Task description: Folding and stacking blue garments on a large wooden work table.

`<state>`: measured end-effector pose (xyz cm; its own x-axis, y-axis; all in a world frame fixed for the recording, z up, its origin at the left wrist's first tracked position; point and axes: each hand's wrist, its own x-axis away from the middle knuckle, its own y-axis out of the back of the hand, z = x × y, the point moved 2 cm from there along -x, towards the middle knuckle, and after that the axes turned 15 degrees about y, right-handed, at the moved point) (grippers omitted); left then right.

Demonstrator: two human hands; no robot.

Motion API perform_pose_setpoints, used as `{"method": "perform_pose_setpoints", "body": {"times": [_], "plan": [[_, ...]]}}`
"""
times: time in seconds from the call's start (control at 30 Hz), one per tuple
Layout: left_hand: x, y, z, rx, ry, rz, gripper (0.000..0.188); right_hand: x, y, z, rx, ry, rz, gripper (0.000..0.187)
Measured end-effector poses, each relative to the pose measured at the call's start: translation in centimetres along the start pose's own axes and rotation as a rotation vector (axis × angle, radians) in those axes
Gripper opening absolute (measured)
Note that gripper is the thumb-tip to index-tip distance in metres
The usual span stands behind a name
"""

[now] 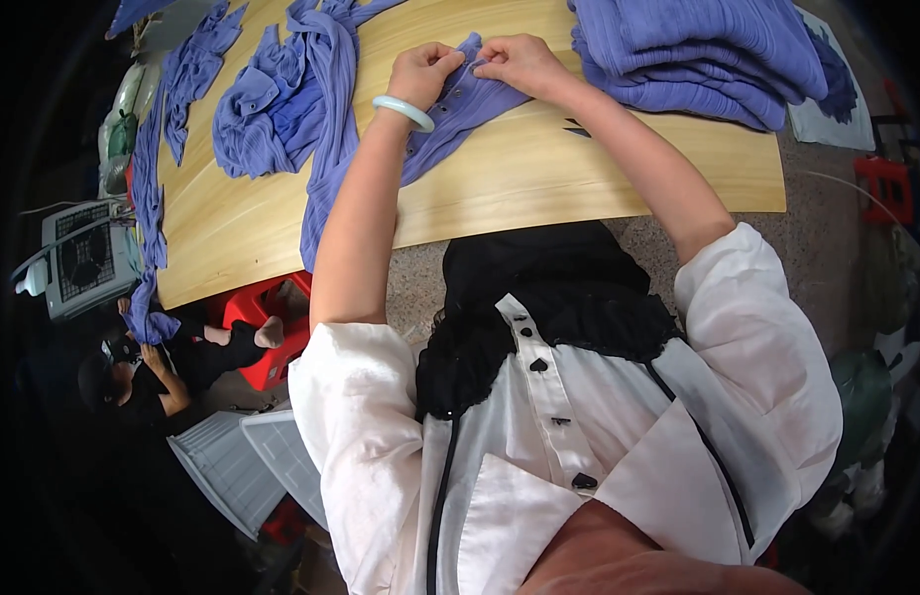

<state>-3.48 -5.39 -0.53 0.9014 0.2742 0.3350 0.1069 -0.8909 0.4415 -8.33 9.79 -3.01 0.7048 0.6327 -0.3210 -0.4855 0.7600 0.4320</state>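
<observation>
The wooden desk (480,203) is stretching out in front, a purple garment (470,104) is lying on it between the forearms, and there, at its far end, the left hand (420,74) and right hand (524,67) are pinching it, fingertips just beside each other. Left, a crumpled purple heap (267,109) is sprawling; right, a folded purple stack (678,40) is sitting.

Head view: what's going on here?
A person's left hand and right hand pinch the edge of a purple garment lying on a wooden table. A folded pile of similar cloth sits to the right, and loose garments lie to the left. At lower left, another person in black handles a purple cloth.
</observation>
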Motion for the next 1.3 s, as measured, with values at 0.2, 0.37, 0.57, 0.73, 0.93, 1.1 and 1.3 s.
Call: {"method": "perform_pose_setpoints", "body": {"times": [0.2,0.37,0.57,0.73,0.93,1.1,1.3], "plan": [[-0.4,-0.6,-0.1,-0.025,0.001,0.069,0.019,0.6,0.3,0.0,0.100,-0.011,-0.034,0.023],[-0.5,-0.4,-0.6,-0.021,-0.054,0.049,0.019,0.1,0.0,-1.3,-0.173,-0.058,0.134,0.024],[6.6,-0.2,1.8,-0.183,-0.431,-0.436,0.019,-0.2,1.3,-0.6,0.157,-0.081,0.096,0.028],[18.1,0.1,9.6,0.075,0.118,-0.085,0.015,-0.8,1.6,0.9,0.829,-0.038,0.266,0.032],[23.1,2.1,25.5,1.466,0.665,-0.218,0.014,-3.3,-5.3,6.2,0.505,0.496,0.270,0.036],[19.8,3.0,29.3,1.811,0.515,-0.426,0.036,-4.6,-17.5,10.8,0.298,0.713,0.624,0.038],[18.4,1.1,29.3,1.882,0.447,-0.265,0.061,-3.2,-26.8,13.9,0.318,0.761,0.943,0.050]]}}
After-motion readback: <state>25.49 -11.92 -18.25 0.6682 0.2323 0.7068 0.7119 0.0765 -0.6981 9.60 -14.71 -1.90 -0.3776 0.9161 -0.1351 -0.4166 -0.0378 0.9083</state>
